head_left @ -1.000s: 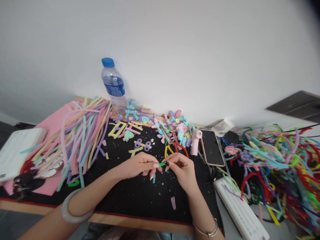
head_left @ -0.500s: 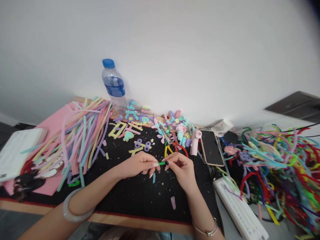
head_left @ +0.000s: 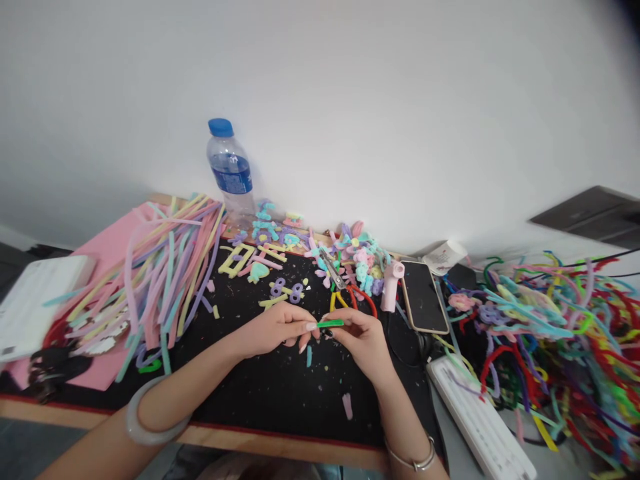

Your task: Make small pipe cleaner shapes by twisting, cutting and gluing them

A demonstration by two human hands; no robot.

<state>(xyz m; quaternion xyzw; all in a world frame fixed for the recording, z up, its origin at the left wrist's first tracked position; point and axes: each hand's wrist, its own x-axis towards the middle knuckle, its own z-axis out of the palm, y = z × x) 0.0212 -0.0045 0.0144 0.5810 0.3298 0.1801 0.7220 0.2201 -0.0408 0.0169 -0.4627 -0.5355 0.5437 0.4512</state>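
Over the middle of the black mat, my left hand (head_left: 285, 328) pinches the left end of a short bright green pipe cleaner (head_left: 331, 323) between thumb and finger. My right hand (head_left: 361, 337) is closed at its other end, with the strip lying across the fingers; part of the grip is hidden. Just behind the hands lie pliers with red and yellow handles (head_left: 367, 298). A small blue offcut (head_left: 309, 356) lies below my left fingertips, and a pale pink-purple offcut (head_left: 347, 405) is nearer the front edge.
Pastel pipe cleaners (head_left: 165, 280) are heaped at left beside a bottle (head_left: 233, 177). Finished twisted shapes (head_left: 363, 260) crowd the back edge. A pink cylindrical device (head_left: 391, 287), a phone (head_left: 424, 297), a paper cup (head_left: 445, 256) and a colourful pipe-cleaner pile (head_left: 550, 333) stand to the right.
More of the green pipe cleaner shows now, extending right across my right fingers. My right thumb has shifted off its front. Both hands stay in nearly the same place.
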